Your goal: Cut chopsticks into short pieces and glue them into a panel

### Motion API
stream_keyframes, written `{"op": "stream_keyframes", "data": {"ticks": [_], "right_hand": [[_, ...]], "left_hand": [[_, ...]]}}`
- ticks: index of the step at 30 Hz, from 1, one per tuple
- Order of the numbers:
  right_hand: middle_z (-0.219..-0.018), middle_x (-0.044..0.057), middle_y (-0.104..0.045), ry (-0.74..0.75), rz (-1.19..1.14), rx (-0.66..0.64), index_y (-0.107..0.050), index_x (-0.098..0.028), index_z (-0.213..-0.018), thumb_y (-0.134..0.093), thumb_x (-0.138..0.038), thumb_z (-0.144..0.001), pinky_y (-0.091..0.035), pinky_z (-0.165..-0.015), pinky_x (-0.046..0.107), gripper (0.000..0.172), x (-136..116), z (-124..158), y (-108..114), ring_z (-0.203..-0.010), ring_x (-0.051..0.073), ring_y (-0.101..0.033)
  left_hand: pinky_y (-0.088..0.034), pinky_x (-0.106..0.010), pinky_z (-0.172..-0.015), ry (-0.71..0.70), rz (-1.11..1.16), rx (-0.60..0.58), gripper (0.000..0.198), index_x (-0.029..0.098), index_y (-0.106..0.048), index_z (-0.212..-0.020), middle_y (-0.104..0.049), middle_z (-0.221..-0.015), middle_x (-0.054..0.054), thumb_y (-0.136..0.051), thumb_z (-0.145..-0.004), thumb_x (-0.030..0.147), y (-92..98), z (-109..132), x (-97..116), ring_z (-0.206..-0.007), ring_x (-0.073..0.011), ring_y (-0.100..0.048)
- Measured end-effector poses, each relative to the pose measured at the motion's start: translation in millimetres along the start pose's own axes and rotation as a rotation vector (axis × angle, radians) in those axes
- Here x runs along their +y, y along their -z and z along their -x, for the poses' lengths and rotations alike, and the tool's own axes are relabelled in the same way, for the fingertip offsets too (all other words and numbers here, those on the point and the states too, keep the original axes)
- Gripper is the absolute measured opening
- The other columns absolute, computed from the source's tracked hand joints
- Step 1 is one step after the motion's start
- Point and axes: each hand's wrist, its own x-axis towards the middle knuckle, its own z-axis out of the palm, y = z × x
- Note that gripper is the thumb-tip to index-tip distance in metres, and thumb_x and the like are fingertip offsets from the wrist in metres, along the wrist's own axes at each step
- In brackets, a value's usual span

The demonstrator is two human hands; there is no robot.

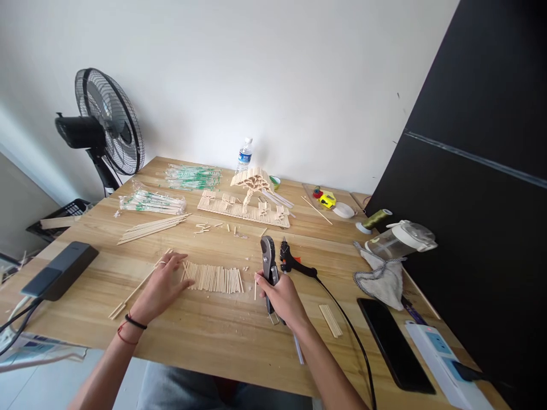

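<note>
Across a wood-grain desk (205, 330), one hand grips a tool beside a row of sticks

Near the middle of the desk, toward the person, a row of short, pale wooden sticks (216, 278) lies side by side, the pieces uneven at their ends. The left hand (167, 279) is at the row's left end, palm down, its fingers spread and its thumb apart, the thumb tip close to the outermost pieces; whether it touches them cannot be told. Long, thin, pale sticks (137, 291) pass beside and partly behind this hand.

To the right of the row, the right hand (282, 299) is closed around a grey-and-black hand tool (269, 259), which points away from the person. One short, pale stick (256, 290) shows just below the forefinger; whether it is pinched is unclear.

Just beyond the right hand lies a black glue gun (299, 265), its black cord (348, 322) curving back toward the desk's near edge. Nearer, a small flat group of pale sticks (330, 320) lies between that cord and the right forearm.

Farther back stands a pale stick-built model (252, 181) with a peaked roof on a long, flat base, in front of a clear plastic bottle with a blue label (245, 156). Left of the model are green-and-white bundles in clear plastic (154, 203).
</note>
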Motion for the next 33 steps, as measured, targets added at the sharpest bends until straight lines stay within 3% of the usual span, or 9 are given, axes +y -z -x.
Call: {"op": "stream_keyframes", "data": {"ticks": [4,10,22,28,33], "right_hand": [[-0.074,0.004,-0.072,-0.003,0.012,-0.015,-0.073,-0.019,-0.086,-0.071,-0.055,-0.078,-0.050,-0.060,0.034,0.037,5,-2,-1,-0.057,0.023,-0.068],[-0.074,0.002,-0.072,0.005,0.032,-0.046,-0.072,-0.020,-0.086,-0.071,-0.052,-0.080,-0.049,-0.060,0.033,0.033,11,-7,2,-0.057,0.023,-0.069],[-0.070,0.001,-0.070,-0.013,0.053,-0.061,-0.071,-0.019,-0.085,-0.070,-0.052,-0.078,-0.051,-0.060,0.033,0.034,10,-9,1,-0.055,0.023,-0.069],[-0.069,0.000,-0.070,-0.018,0.074,-0.068,-0.071,-0.020,-0.086,-0.068,-0.051,-0.079,-0.051,-0.059,0.032,0.032,7,-9,3,-0.055,0.023,-0.069],[-0.067,0.000,-0.069,-0.022,0.112,-0.071,-0.070,-0.020,-0.085,-0.067,-0.045,-0.082,-0.052,-0.059,0.031,0.025,8,-10,2,-0.055,0.023,-0.070]], "left_hand": [[-0.061,-0.052,-0.101,-0.025,-0.057,-0.028,0.052,0.026,-0.065,-0.131,-0.069,-0.132,-0.011,-0.081,-0.083,0.038,-0.7,4,-3,-0.115,-0.0340,-0.073],[-0.060,-0.049,-0.100,-0.055,-0.115,-0.051,0.043,0.024,-0.063,-0.129,-0.071,-0.125,-0.010,-0.074,-0.089,0.034,0.4,-1,-3,-0.114,-0.0328,-0.073],[-0.059,-0.052,-0.101,-0.050,-0.185,-0.054,0.051,0.023,-0.060,-0.134,-0.070,-0.123,-0.011,-0.078,-0.087,0.037,-4.1,2,-2,-0.112,-0.0339,-0.072],[-0.062,-0.046,-0.094,-0.058,-0.168,-0.089,0.053,0.022,-0.058,-0.136,-0.072,-0.115,-0.010,-0.073,-0.089,0.042,23.6,-9,-7,-0.100,-0.0288,-0.074],[-0.061,-0.043,-0.097,-0.083,-0.171,-0.224,0.049,0.025,-0.065,-0.132,-0.077,-0.114,-0.007,-0.072,-0.085,0.032,41.8,-21,-8,-0.104,-0.0281,-0.075]]}}
